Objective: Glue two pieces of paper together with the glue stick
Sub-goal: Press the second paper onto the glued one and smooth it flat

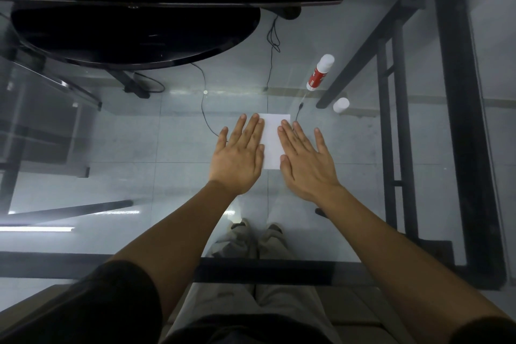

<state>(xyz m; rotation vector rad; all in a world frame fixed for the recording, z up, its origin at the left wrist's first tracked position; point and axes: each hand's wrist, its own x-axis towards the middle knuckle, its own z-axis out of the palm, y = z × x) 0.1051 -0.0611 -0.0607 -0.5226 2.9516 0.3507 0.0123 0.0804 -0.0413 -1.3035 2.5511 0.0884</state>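
Both hands flat, palms down, fingers spread wide, nothing gripped. Left hand (237,156) covering the left side of the white paper (272,142), right hand (305,160) covering its right edge, bare strip showing between them. Paper lying mid-table on the glass tabletop (363,204). Only one white rectangle readable; second sheet either stacked exactly underneath or hidden by the hands, cannot tell which.

Glue stick (320,72) lying on its side far right of the paper, well apart from both hands. Small white cap (341,105) standing separately, nearer and to the right of the stick, so stick likely uncapped. Black monitor (134,8) at the far left, cables visible through the glass, not in the way.

Judged stage: pressing the sheets together, likely near the end.

Risks from here:
- Sheets sliding out of alignment on slick glass if one palm pushes sideways harder than the other.
- Middle strip under neither hand, so possible weak bond or bubble there unless smoothed across.
- Wet glue squeezing past an edge and sticking paper to glass, tearing on lift.
- Glue on fingers lifting the top sheet when hands rise.
- Open stick drying out, or rolling toward the right table edge if bumped.
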